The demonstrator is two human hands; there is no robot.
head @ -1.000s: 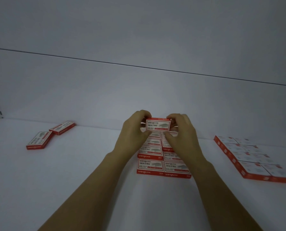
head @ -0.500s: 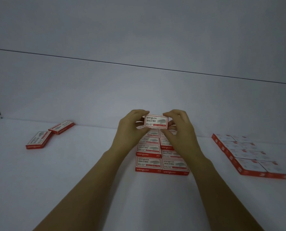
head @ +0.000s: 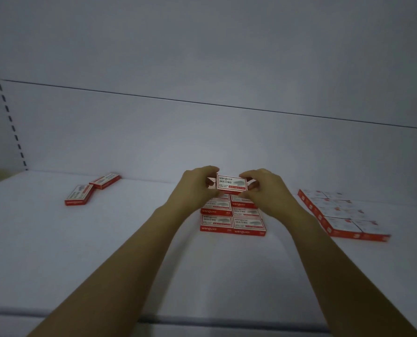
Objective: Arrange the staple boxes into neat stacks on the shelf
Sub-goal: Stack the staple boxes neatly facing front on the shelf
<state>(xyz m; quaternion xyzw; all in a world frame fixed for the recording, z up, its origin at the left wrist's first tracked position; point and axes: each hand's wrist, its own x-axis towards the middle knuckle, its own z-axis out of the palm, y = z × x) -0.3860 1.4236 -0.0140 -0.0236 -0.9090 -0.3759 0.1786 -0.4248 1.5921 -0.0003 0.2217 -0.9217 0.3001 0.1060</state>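
Red staple box (head: pixel 231 183), pinched endwise by left grip (head: pixel 193 190) and right grip (head: pixel 267 192), above centre stack (head: pixel 234 223)

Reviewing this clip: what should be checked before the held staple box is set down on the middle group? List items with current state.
1. Held staple box gripped at both ends by left hand and right hand: ok.
2. Its label faces up, like the middle group: ok.
3. Landing spot behind the front rows, hidden by hands: cannot tell.
4. Middle group's front row flush: ok.
5. Two loose boxes at left stacked: not ok.
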